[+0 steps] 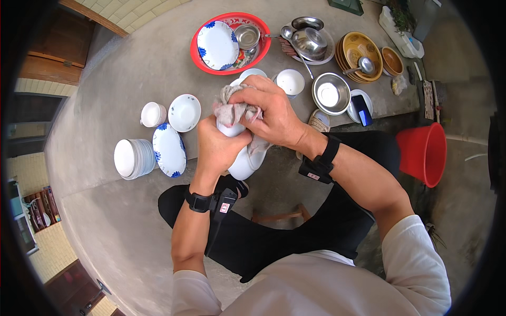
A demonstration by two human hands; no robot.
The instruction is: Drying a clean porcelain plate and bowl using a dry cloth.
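My left hand (221, 148) grips a white ceramic piece (242, 168), probably a bowl or spoon; its full shape is hidden behind my fingers. A damp-looking grey cloth (228, 112) is bunched in my right hand (272, 108) and pressed against the white ware. Both hands meet in front of me, above the edge of the concrete floor. Just beyond them, partly covered by my right hand, are white bowls (253, 72). To the left of my left hand lie a white bowl (184, 113) and a blue-flowered oval plate (169, 150).
A plate stack (125, 158) and a cup (152, 114) are at left. Farther off stand a red basin (194, 55), steel bowls (330, 94) and brown bowls (361, 46). A phone (361, 108) rests on a plate at right, near a red bucket (417, 152).
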